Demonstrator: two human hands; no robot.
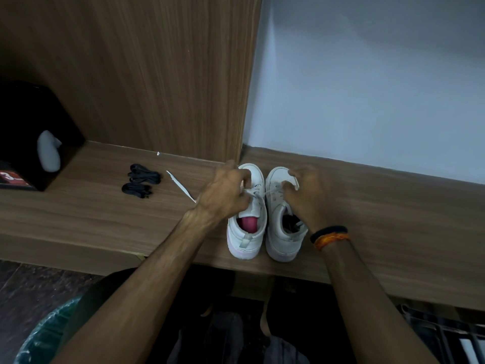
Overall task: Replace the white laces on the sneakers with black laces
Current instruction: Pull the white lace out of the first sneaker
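Observation:
Two white sneakers stand side by side on a wooden shelf (105,211), toes toward the wall. The left sneaker (246,232) has a pink insole; the right sneaker (284,232) is dark inside. My left hand (225,193) lies over the left sneaker's lacing and pinches its white lace (258,197). One loose end of that white lace (181,186) trails out to the left on the shelf. My right hand (305,195) is curled over the right sneaker and pinches a strand of lace there. Two bundled black laces (140,183) lie on the shelf farther left.
A black box (29,143) with a grey object in it stands at the far left of the shelf. A wooden panel (157,74) rises behind, and a pale wall (367,88) to the right. A plastic-lined bin (44,337) sits on the floor, lower left.

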